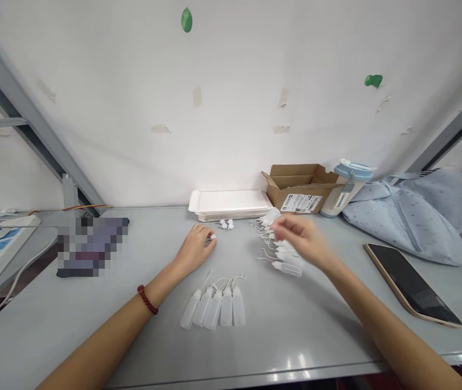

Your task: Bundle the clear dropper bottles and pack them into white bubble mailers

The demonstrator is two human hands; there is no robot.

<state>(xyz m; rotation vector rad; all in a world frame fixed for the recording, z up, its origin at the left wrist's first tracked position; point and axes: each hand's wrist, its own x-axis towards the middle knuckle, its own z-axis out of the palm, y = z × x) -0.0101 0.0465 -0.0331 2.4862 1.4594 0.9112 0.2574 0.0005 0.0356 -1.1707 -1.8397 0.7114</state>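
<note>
My left hand (195,248) rests on the grey table, its fingers closed around a small white cap (213,236) that shows at the fingertips. Just beyond it lie several more small white caps (229,223). My right hand (301,238) hovers over a pile of small translucent squeeze bottles (288,268) with thin white tails at their tops. Motion smears its fingers, so I cannot tell whether they hold anything. Nearer to me, between my forearms, several similar squeeze bottles (226,309) lie side by side in a row, their thin tails pointing away from me.
A stack of white trays (231,201) stands against the wall beside an open cardboard box (301,189). Further right are a blue-lidded cup (344,187), a light-blue cloth bag (409,216) and a phone (411,284). On the left sits a power strip (1,254) with cables.
</note>
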